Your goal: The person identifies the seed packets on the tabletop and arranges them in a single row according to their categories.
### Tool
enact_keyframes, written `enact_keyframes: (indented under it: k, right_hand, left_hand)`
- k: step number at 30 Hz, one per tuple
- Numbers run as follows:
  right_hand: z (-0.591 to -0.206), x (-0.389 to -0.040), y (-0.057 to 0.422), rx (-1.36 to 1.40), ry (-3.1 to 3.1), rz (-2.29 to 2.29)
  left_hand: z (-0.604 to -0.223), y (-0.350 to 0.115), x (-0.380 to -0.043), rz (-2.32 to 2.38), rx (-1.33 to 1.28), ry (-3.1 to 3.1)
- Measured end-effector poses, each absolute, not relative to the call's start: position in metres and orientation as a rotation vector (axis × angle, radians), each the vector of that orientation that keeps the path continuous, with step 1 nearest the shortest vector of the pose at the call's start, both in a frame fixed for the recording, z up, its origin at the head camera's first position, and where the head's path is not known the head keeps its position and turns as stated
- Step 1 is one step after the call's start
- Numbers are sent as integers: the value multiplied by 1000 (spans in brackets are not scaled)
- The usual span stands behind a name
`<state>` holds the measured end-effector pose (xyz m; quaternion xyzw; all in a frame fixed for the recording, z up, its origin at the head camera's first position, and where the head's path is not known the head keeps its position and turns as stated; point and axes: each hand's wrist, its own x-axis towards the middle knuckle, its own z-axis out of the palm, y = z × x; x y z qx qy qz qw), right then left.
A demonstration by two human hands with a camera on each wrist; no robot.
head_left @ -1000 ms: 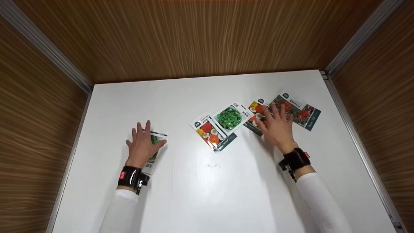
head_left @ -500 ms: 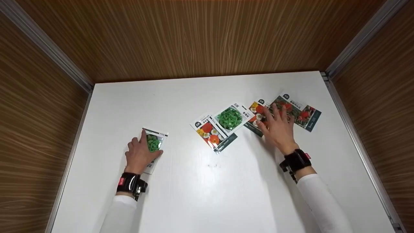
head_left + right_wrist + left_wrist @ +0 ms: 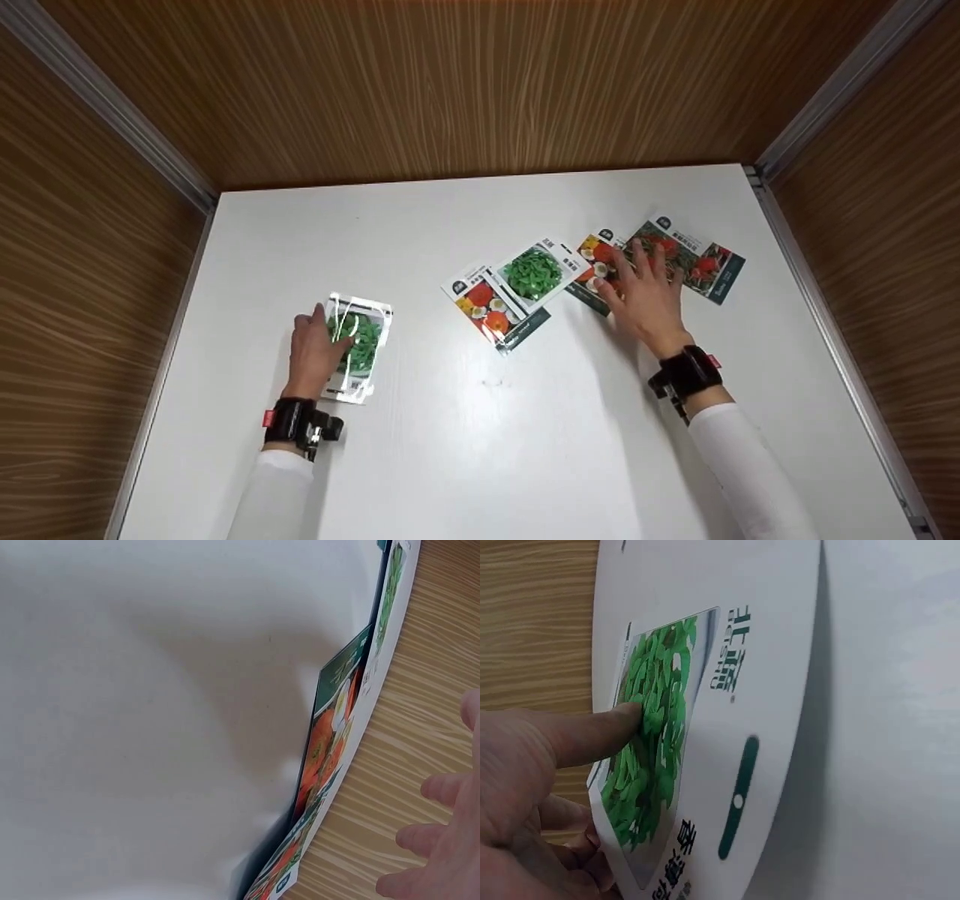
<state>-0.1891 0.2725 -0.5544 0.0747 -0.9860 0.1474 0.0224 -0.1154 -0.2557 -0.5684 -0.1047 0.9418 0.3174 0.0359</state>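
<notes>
At the left of the head view, my left hand (image 3: 309,356) holds a white seed packet (image 3: 365,346) with a picture of green leaves. In the left wrist view, the thumb lies across the front of the leaf packet (image 3: 769,675), with the other fingers behind it, and its edge stands off the table. My right hand (image 3: 651,306) is spread, with straight fingers over an orange-flower seed packet (image 3: 592,274) and dark green packets with red pictures (image 3: 706,271). Its fingertips (image 3: 422,838) appear at the right of the right wrist view, above the packets.
Mid-table, another green-leaf seed packet (image 3: 534,274) overlaps another orange-flower packet (image 3: 480,304) and reaches the packets by the right hand. Wood-grain panels (image 3: 480,90) enclose the white table (image 3: 480,450) at the back and both sides.
My left hand has gone from lying spread over the leaf packet to gripping its left side with thumb and fingers, and the packet is now tilted up. The right hand has barely moved.
</notes>
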Motion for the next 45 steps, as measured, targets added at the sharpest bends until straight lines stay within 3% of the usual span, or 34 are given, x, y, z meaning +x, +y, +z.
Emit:
enact_keyframes:
  k: [23, 37, 45]
  right_hand:
    - [-553, -186, 266, 241, -3020, 457]
    - [-546, -182, 218, 396, -2887, 577]
    - [-545, -173, 166, 558, -2730, 998]
  left_hand:
    - [-540, -240, -125, 1746, -599, 2513]
    - [-538, -175, -137, 2566, -666, 1933]
    - [-534, -126, -143, 2826, -646, 1735]
